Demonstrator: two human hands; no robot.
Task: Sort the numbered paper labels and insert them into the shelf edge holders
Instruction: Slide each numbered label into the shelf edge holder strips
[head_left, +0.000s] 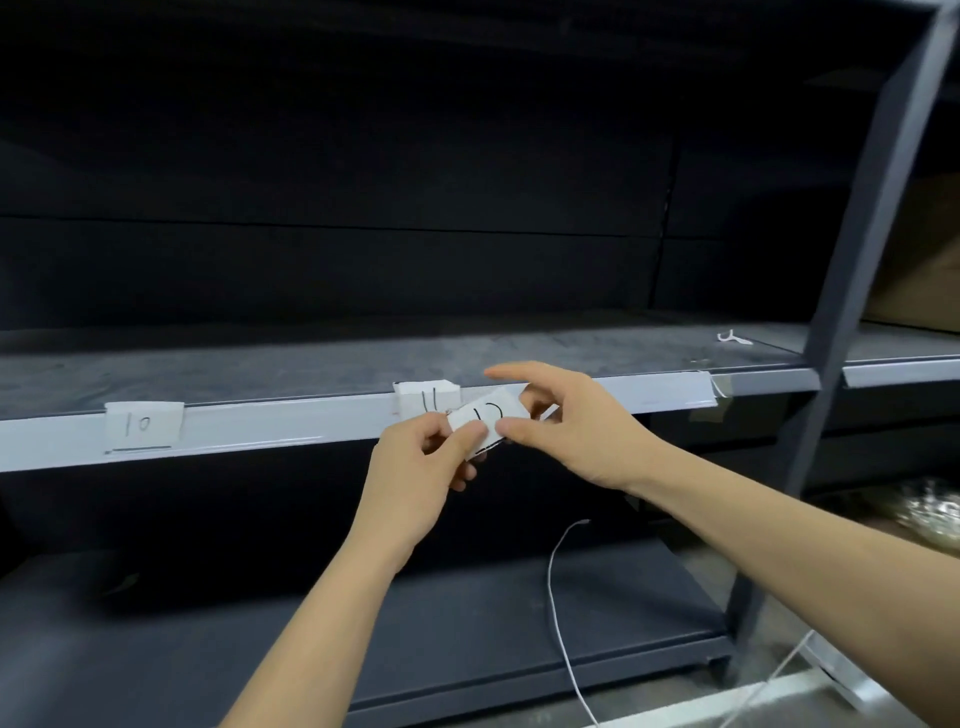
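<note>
A white paper label marked 12 (485, 415) tops a small stack of labels held in front of the shelf edge holder strip (291, 423). My left hand (421, 467) grips the stack from below with thumb on top. My right hand (566, 423) pinches the top label's right part between thumb and fingers, its index finger stretched out above. Two labels sit in the strip: one marked 10 (143, 423) at the left and one marked 11 (428, 397) just behind my hands.
The dark shelf board (311, 358) behind the strip carries a small white plastic piece (733, 339) at the far right. A grey upright post (857, 249) stands at the right. A thin white cable (558, 597) hangs over the lower shelf (260, 639).
</note>
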